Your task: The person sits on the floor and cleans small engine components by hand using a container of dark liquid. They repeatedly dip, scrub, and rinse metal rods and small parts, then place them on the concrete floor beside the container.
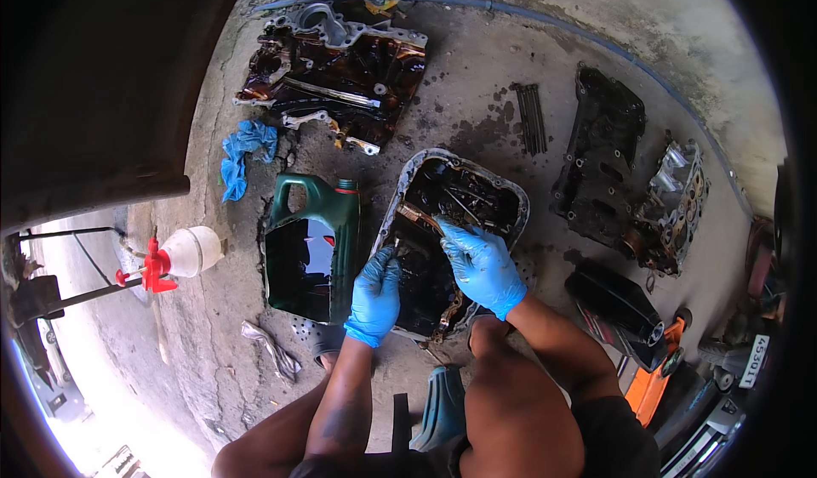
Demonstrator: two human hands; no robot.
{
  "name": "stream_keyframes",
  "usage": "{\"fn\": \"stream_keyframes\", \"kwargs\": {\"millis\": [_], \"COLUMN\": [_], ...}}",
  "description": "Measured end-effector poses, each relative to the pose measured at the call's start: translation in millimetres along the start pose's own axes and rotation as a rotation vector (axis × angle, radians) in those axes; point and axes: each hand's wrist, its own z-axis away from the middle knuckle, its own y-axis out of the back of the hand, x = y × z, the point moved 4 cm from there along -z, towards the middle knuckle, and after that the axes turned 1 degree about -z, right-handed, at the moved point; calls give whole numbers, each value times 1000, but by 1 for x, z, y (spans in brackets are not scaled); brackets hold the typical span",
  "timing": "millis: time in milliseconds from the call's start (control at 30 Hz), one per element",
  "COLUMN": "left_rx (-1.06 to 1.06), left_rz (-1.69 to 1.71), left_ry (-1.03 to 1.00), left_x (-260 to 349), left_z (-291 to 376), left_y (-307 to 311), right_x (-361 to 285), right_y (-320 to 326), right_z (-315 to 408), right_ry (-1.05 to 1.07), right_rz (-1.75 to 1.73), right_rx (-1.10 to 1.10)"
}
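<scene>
An oil pan with a pale metal flange [521, 213] lies on the concrete floor before me, its inside coated in black oil. My left hand [376, 290], in a blue glove, is over the pan's left side, its thumb and fingers pinched on a small metal part [397, 246] I cannot identify. My right hand [479, 258], gloved too, is over the pan's middle, fingers bent close to a brownish metal strip [418, 215]; whether it grips the strip is unclear. A thin metal rod [464, 205] lies in the pan's upper part. Left of the pan stands a cut-open green jug [348, 248] holding dark liquid.
Around the pan lie an oily engine casting [357, 63], a crumpled blue glove [246, 149], long bolts [531, 119], a black cover [600, 159], a cylinder head [678, 191] and a rag [271, 350]. A white sprayer bottle [194, 250] is at left, an orange floor jack [651, 382] at right.
</scene>
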Motion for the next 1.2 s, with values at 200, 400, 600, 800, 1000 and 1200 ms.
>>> {"fn": "stream_keyframes", "kwargs": {"millis": [200, 400, 600, 800, 1000, 1200], "left_rx": [-4, -8, -28, -1, -119, -76], "left_rz": [-77, -100, -40, -205, -54, 201], "left_ry": [-20, -88, -33, -214, -92, 76], "left_x": [2, 10, -1, 21, 11, 30], "left_z": [3, -2, -2, -6, -4, 0], "left_y": [-1, -5, -11, -15, -15, -20], "right_x": [12, 16, 15, 6, 8, 3], "right_y": [-11, -11, -12, 1, 10, 18], "right_z": [6, 11, 20, 16, 18, 21], "right_ry": [73, 160, 24, 214, 158, 219], "right_rz": [99, 87, 198, 25, 5, -20], "right_rx": [-38, 69, -46, 113, 51, 134]}}
